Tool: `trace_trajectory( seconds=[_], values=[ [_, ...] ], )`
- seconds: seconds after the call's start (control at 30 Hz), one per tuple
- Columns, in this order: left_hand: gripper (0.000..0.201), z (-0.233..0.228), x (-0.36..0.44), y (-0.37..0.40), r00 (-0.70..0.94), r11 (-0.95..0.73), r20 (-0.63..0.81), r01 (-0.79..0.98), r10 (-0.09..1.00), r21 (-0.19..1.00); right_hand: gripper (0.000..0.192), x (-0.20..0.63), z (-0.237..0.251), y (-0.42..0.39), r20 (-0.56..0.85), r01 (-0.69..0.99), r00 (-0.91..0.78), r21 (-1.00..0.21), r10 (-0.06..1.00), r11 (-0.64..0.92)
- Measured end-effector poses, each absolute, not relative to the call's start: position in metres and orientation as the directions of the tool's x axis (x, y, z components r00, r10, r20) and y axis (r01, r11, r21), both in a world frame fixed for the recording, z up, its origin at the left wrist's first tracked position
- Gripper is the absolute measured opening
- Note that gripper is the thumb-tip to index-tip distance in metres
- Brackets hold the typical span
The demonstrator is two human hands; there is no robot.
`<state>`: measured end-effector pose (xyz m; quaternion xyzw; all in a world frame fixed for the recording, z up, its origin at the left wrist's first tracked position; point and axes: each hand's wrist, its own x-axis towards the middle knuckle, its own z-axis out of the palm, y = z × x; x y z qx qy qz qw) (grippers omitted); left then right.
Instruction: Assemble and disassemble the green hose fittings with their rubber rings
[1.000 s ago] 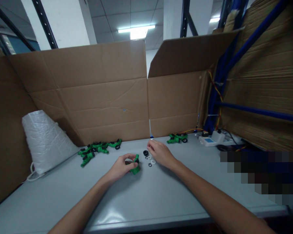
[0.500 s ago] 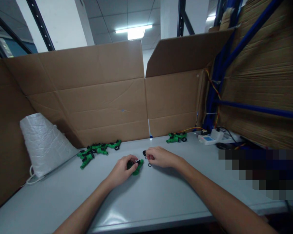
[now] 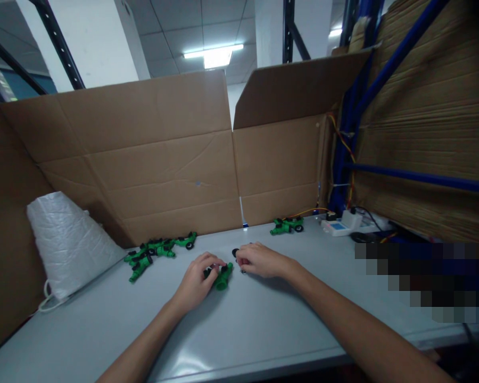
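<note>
My left hand grips a green plastic fitting with black parts just above the grey table. My right hand rests beside it on the table with its fingers curled over a few small rings, which it mostly hides. Whether those fingers pinch a ring cannot be made out. A small black ring lies just beyond the fingertips. The two hands nearly touch at the fitting's end.
A heap of green fittings lies at the back left, and a lone one at the back right. A white woven bag stands on the left. Cardboard walls surround the table. A white device with cables sits far right.
My right hand has drawn back from the rings toward the fitting and closed over them. The left hand turned the fitting so its end points toward the right hand.
</note>
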<state>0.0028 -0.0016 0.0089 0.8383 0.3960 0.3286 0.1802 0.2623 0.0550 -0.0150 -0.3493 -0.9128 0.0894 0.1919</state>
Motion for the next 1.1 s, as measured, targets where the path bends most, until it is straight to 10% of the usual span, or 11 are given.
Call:
trace_trajectory(
  seconds=[1.1],
  values=[
    [0.027,-0.001,-0.002,0.003,0.445,-0.627,0.45,0.637,0.774,0.448,0.007,0.245,-0.022,0.041,0.283,0.64,-0.652,-0.292,0.703,0.711]
  ],
)
